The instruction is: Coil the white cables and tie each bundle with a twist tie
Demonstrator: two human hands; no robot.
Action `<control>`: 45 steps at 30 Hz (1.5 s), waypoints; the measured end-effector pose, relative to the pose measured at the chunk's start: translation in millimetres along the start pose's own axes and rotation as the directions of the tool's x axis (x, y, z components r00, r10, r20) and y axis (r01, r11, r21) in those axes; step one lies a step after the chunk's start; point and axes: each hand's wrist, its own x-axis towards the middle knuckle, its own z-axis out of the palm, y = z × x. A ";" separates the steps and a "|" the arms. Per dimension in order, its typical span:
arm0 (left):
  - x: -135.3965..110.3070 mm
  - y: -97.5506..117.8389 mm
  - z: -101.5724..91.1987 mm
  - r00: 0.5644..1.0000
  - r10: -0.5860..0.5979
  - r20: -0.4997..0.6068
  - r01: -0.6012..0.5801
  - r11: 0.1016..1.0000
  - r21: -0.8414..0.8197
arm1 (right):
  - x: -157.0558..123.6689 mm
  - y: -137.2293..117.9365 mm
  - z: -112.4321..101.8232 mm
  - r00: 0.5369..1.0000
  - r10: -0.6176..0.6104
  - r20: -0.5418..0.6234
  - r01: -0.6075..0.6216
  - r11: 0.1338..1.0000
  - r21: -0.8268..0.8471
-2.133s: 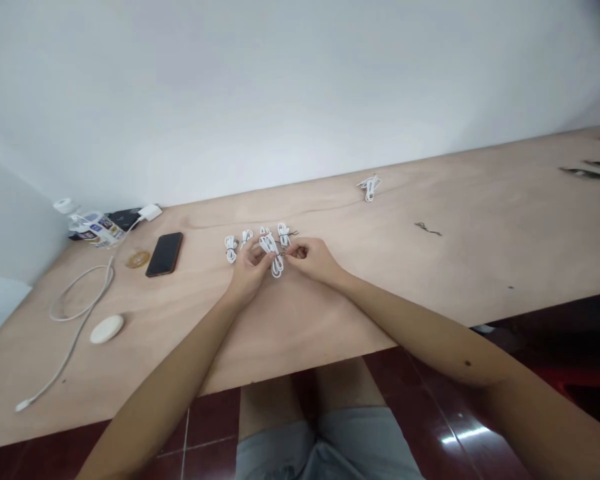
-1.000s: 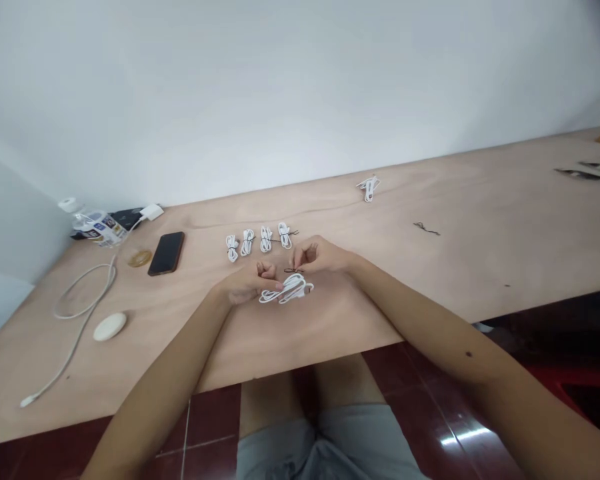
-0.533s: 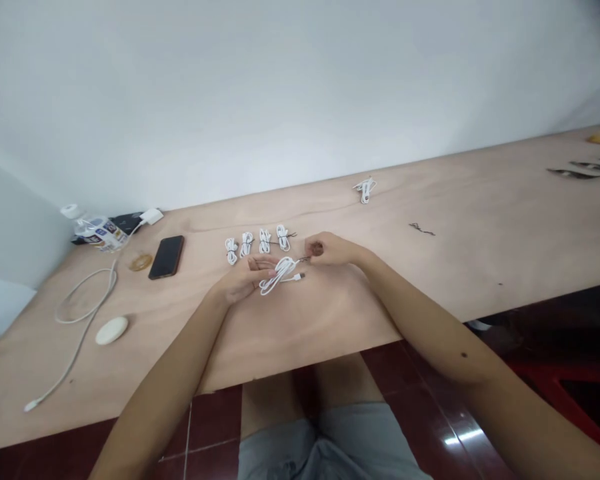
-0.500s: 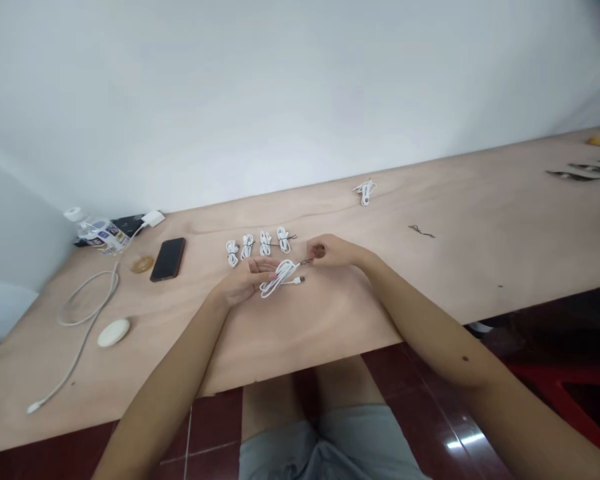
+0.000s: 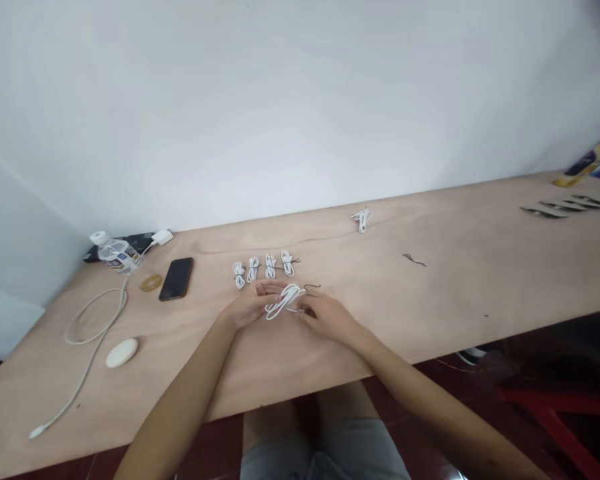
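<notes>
My left hand (image 5: 253,305) and my right hand (image 5: 325,313) both hold a loosely coiled white cable (image 5: 285,299) just above the wooden table (image 5: 455,280). Fingers of both hands are curled around it. A thin dark twist tie (image 5: 312,287) lies on the table just behind my right hand. Beyond my hands, several small white cable bundles (image 5: 263,267) lie in a row, each bound with a dark tie. One more white bundle (image 5: 361,218) lies farther back near the wall.
A black phone (image 5: 177,279), a tape roll (image 5: 151,283), a water bottle (image 5: 115,253), a charger plug (image 5: 162,237) with a long white cable (image 5: 93,320) and a white oval puck (image 5: 121,352) lie at the left. Another dark tie (image 5: 413,259) and flat strips (image 5: 565,205) lie to the right.
The dark tie came off the cable bundle, which loosened into a coil. My right hand let the tie go onto the table and came back to the cable. The view tilted up.
</notes>
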 end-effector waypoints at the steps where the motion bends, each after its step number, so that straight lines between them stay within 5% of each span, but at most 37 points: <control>1: -0.7 1.1 0.6 1.000 0.010 0.002 -0.010 1.000 0.018 | 0.2 -2.3 4.8 1.000 0.005 -0.011 -0.005 1.000 -0.021; 6: -15.6 12.5 1.0 0.987 0.103 -0.124 -0.048 0.922 0.384 | -7.9 5.6 -14.2 0.988 0.155 -0.017 -0.152 0.980 0.131; 10: -37.5 15.1 0.8 0.928 0.238 -0.285 -0.011 0.785 0.620 | -28.0 17.8 -42.6 0.971 0.237 -0.034 -0.211 0.913 0.349; 14: -56.5 8.0 2.4 0.920 0.223 -0.321 0.023 0.789 0.614 | -42.6 26.5 -52.4 0.908 0.418 -0.031 -0.301 0.702 0.645; 18: -72.0 5.2 8.9 0.929 0.147 -0.341 0.073 0.828 0.556 | -44.8 33.7 -52.9 0.832 0.544 -0.108 -0.161 0.422 0.892; 21: -79.7 4.5 15.3 0.901 0.144 -0.408 0.159 0.766 0.623 | -42.6 36.1 -53.1 0.815 0.567 -0.120 -0.096 0.335 0.937; 24: -80.7 -0.4 19.1 0.824 0.300 -0.480 0.211 0.625 0.752 | -39.7 34.6 -49.8 0.806 0.575 -0.144 -0.136 0.415 0.900; 26: -78.9 -5.1 20.2 0.811 0.400 -0.428 0.188 0.514 0.837 | -37.6 31.9 -44.8 0.800 0.573 -0.180 -0.180 0.516 0.838; 31: -80.1 -8.6 24.7 0.835 0.480 -0.271 0.099 0.353 0.930 | -34.4 24.5 -30.7 0.835 0.512 -0.202 -0.257 0.687 0.680; 36: -91.2 -5.2 29.4 0.923 0.371 -0.101 0.003 0.257 0.966 | -34.9 21.3 -20.8 0.923 0.358 -0.141 -0.208 0.773 0.600; 40: -93.3 -9.9 29.2 0.900 0.408 -0.151 0.001 0.344 0.939 | -35.6 22.2 -14.5 0.891 0.430 -0.147 -0.180 0.631 0.755; 43: -90.7 -14.9 28.2 0.818 0.447 -0.362 0.008 0.620 0.784 | -36.8 23.3 -17.0 0.837 0.510 -0.195 -0.093 0.485 0.870; 45: -88.9 -16.8 26.4 0.711 0.427 -0.559 -0.079 0.838 0.539 | -38.4 24.2 -23.2 0.807 0.552 -0.211 -0.021 0.384 0.923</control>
